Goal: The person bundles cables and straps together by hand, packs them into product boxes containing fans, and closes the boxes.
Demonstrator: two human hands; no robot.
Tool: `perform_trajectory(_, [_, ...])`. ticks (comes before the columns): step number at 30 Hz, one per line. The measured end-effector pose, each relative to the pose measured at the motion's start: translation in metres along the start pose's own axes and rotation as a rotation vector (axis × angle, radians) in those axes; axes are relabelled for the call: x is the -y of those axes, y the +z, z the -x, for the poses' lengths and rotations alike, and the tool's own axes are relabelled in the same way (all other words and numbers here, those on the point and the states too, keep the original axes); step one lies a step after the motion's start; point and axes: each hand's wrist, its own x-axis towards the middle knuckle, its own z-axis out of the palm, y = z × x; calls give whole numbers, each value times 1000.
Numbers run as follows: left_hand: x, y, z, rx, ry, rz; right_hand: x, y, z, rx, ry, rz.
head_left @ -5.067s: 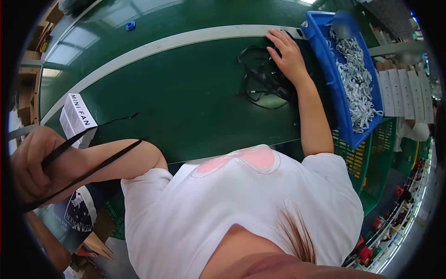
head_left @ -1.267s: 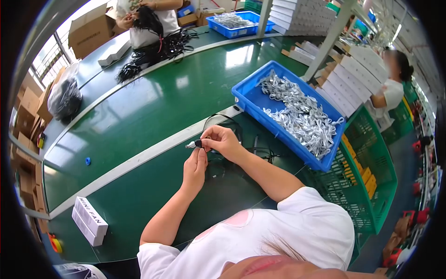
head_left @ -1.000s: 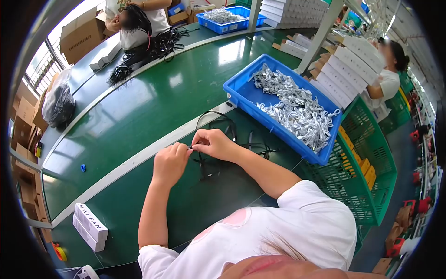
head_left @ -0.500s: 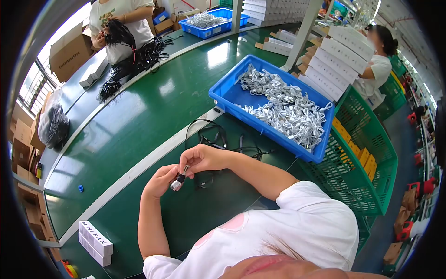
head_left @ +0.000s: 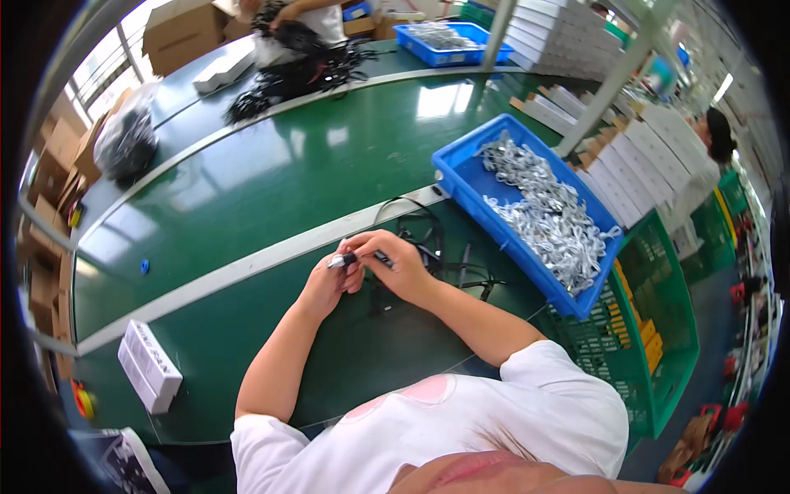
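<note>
Both hands meet over the green table near the white strip. My left hand (head_left: 324,284) pinches a small cable bundle (head_left: 342,260) with a pale end and a dark band. My right hand (head_left: 388,262) is closed at the other side of the bundle, its fingers on the dark part. Thin black straps (head_left: 428,239) lie loosely on the table beside and behind my right hand. To the right stands a blue tray (head_left: 510,239) holding many coiled white cables (head_left: 553,216).
White MINI FAN boxes (head_left: 148,365) lie at the left. A green crate (head_left: 666,370) with yellow items is at the right. Stacked white boxes (head_left: 634,169) stand behind the tray. Across the table, a person handles black straps (head_left: 296,76). A small blue ring (head_left: 145,266) lies left.
Since half a second ago the view has shifted, so the tray and table sit further right. Both hands remain together, the bundle now turned with its pale end to the left.
</note>
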Motion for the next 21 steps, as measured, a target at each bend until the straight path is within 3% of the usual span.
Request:
perform_trajectory(6, [6, -12, -1, 58, 8, -56, 4, -5, 1, -31, 243, -164])
perform_trajectory(10, [-6, 15, -1, -647, 665, -689, -4, -12, 1, -131, 335, -175])
perform_trajectory(12, [-31, 33, 13, -543, 870, -789, 3, -15, -2, -168, 385, -179])
perform_trajectory(15, [-58, 97, 64, -166, 701, -715, -2, -17, -2, -187, 437, -139])
perform_trajectory(16, [-62, 117, 79, 42, 617, -563, -8, -18, 0, -167, 404, -192])
perform_trajectory(17, [-59, 137, 83, 239, 721, -364, -14, -18, 0, -157, 368, -240])
perform_trajectory(19, [-62, 172, 98, 477, 589, -15, -7, -14, -2, -146, 405, -168])
perform_trajectory(21, [-66, 190, 105, 485, 610, 67, -10, -9, -1, -108, 405, -164])
